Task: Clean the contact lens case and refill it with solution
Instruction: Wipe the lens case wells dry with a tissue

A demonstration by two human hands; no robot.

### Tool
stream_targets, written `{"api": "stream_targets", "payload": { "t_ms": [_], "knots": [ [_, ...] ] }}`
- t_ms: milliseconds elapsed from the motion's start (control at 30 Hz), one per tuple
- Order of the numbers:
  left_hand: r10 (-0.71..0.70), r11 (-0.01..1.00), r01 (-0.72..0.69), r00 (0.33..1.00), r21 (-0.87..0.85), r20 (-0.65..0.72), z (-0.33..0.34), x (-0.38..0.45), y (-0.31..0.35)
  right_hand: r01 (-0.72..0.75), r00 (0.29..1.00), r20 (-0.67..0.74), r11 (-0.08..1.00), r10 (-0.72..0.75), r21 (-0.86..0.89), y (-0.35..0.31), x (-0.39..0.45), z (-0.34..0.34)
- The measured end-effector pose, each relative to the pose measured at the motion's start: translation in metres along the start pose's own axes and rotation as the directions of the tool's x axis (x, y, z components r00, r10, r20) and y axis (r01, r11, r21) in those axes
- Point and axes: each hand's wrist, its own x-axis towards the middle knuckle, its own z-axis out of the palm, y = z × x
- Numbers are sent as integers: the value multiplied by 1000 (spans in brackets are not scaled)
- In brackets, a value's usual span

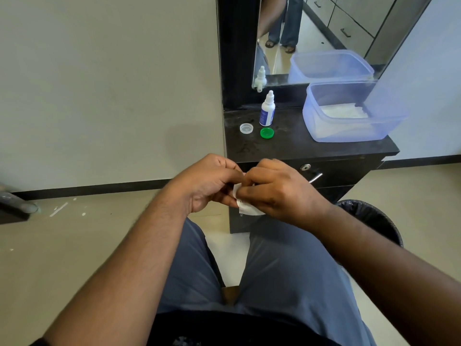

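A seated person's left hand (212,182) and right hand (277,189) meet above the lap, both with fingers curled in a grip on a small white tissue (245,208). The contact lens case itself is hidden inside the hands. On the dark surface (299,146) ahead stand a white dropper bottle of solution (267,109), a clear round cap (246,128), a green round cap (267,133) and a translucent blue plastic tub (349,113).
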Motion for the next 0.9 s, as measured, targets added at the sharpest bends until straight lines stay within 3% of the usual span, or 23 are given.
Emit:
{"api": "stream_targets", "payload": {
  "t_ms": [200, 400, 600, 733, 900],
  "knots": [
    [-11, 998, 6, 997, 56, 82, 0, 0, -11, 195, 974, 133, 977, -184, -81, -4, 0, 3],
    [-9, 964, 27, 998, -265, 68, -8, 3, -31, 42, 999, -3, 982, -43, -182, -1, -10, 8],
    [-76, 906, 137, 984, -401, 163, -6, 4, -44, 43, 998, -35, 992, -47, -115, -2, -13, 11],
    [-144, 935, 197, 971, -296, 192, -5, 6, -43, 177, 982, 75, 981, -172, -78, -5, -9, 11],
    [-202, 928, 263, 950, -265, 236, -1, 5, -43, 399, 889, 282, 912, -361, -91, -1, 6, -1]
  ]
}}
